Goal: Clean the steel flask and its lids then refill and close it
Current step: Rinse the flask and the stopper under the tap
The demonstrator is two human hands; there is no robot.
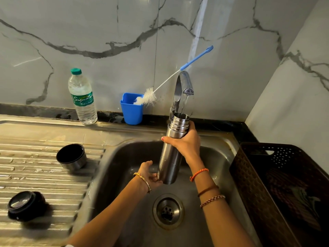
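Head view: steel flask [171, 154] held near upright over the sink [124, 157], mouth open, lids off. Right hand [185, 143] wraps the upper body just under the threaded neck, fingers curled round it, thumb across the front — firm grip. Left hand [151, 173] grips the base from the left side, fingers curled on the bottom edge. Tap [183, 86] sits directly above the right-hand grip, thin stream of water running into the flask mouth. Drain [168, 211] is below the left-hand grip. Left of both grips, on the ribbed drainboard [44, 175]: cup lid [71, 156] mouth-up, and further left and nearer the camera the stopper lid [24, 205]. Behind the grips on the counter [231, 125] edge: blue holder [131, 108] with a bottle brush [160, 88] leaning out of it toward the tap, and a plastic water bottle [82, 97] left of that. Dark basket [277, 184] sits right of the right-hand grip.
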